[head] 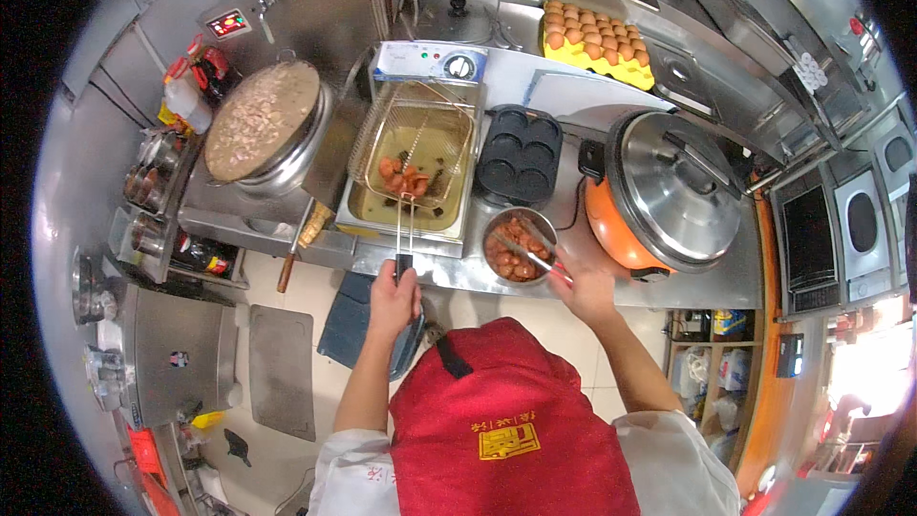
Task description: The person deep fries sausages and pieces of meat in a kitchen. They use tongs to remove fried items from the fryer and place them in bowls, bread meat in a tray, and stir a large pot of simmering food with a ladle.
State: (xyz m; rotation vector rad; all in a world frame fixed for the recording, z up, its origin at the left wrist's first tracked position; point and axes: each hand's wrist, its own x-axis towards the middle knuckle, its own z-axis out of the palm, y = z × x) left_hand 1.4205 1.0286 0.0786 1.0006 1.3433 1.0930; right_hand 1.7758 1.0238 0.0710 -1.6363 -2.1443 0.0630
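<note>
My left hand [395,303] grips the black handle [403,265] of a wire frying basket [423,115]. The basket sits over the oil of an electric deep fryer [464,229], with several reddish-brown food pieces [405,179] near its handle end. Dark crumbs show in the oil around them. In my right hand [584,290] is a pair of metal tongs [534,258] with red on the grip. Their tips reach into a round metal bowl [496,218] of brown marinated pieces [512,265], possibly meat. Whether the tips pinch a piece cannot be told.
Left of the fryer stands a wide wok [261,122] of pale liquid with bits in it. A black multi-cup pan [521,154] lies right of the fryer. Beyond it are an orange lidded cooker [620,218] and a yellow tray of eggs [598,72]. A wooden-handled tool [286,272] overhangs the counter edge.
</note>
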